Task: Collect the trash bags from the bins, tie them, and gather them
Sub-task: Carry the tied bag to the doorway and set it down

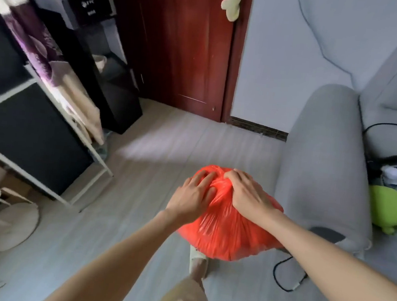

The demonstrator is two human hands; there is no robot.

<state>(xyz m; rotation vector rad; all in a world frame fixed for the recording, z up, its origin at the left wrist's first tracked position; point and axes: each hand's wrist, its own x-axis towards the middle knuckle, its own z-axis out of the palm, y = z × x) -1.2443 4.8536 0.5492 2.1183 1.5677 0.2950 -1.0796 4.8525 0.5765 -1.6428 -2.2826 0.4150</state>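
Item: red trash bag point(228, 229), full and rounded, thin glossy plastic, held up in front of the person above the floor point(141, 169), just beside the arm of a grey sofa point(325, 149). No bin is in view; the bag is judged already lifted out.

Hands: the left hand point(194, 196) lies on the bag's upper left side, fingers spread and bent into the gathered plastic. The right hand point(246, 194) grips the bunched neck at the top, fingers curled into the folds. Both hold the bag.

Progress: collection of this bag appears done. The neck is gathered, but no finished knot can be made out, so tying is judged under way or about to start. Gathering with other bags remains; no other bag is visible.

Surroundings: a dark red door point(179, 45) ahead; black-and-white shelving point(34, 138) at left; a green plush toy point(392, 210) and a black cable point(394, 141) on the sofa seat; another cable point(284, 279) on the floor.

Not determinable: the bag's contents, its underside, the fingertips buried in plastic, and whether it rests on anything. The left edge is motion-blurred.
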